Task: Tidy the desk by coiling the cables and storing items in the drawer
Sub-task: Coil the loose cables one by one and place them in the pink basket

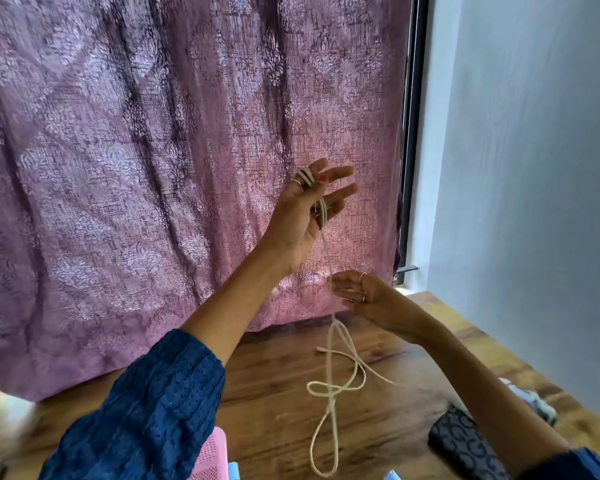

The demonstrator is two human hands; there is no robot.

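1. The left hand [307,206] is raised high in front of the pink curtain [153,168]. Its fingers are straight and spread out.
2. A white cable [333,386] is wound in a few loops around the left hand, going over the thumb (there is a ring there too) and across the palm.
3. From the left hand the cable hangs straight down to the right hand [364,294].
4. The right hand is lower, just above the back of the wooden desk [291,393]. Its fingers are loosely bent by the cable, but I cannot tell if they pinch it or just touch it.
5. Below the right hand the rest of the cable drops onto the desk and lies there in loose, tangled loops. One end, with a small plug, lies near the middle of the desk.
6. The left arm wears a dark blue sleeve [146,410].
7. A dark patterned pouch [465,441] lies on the desk at the right, under the right arm.
8. A pink thing with little holes [210,455] peeks in at the bottom edge.
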